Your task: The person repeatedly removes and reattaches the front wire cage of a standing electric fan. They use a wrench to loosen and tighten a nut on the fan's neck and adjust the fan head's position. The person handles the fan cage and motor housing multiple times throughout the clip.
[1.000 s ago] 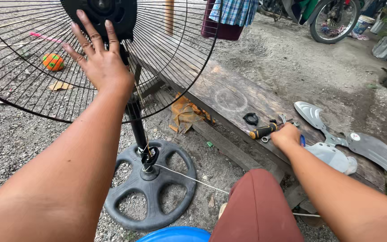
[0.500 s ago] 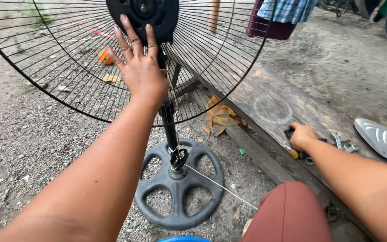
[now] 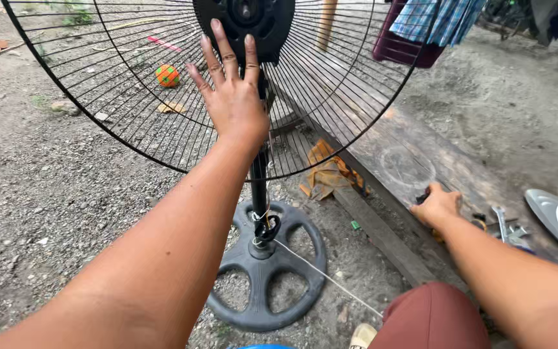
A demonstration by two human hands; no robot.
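1. Pressing flat, fingers spread apart, the left hand (image 3: 232,97) lies against the wire fan guard (image 3: 130,97) just below the black motor hub (image 3: 245,22).
2. Right hand (image 3: 437,205) rests on the wooden plank (image 3: 414,161) at right, fingers curled over a small dark object; grip not discernible.
3. Guard stands upright on a pole over the round base (image 3: 266,271), near centre.
4. Metal tools (image 3: 505,226) lie just right of the right hand; fan blade (image 3: 557,216) further right.

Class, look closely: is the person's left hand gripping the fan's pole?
No, the left hand lies flat with fingers spread against the wire fan guard, well above the pole.
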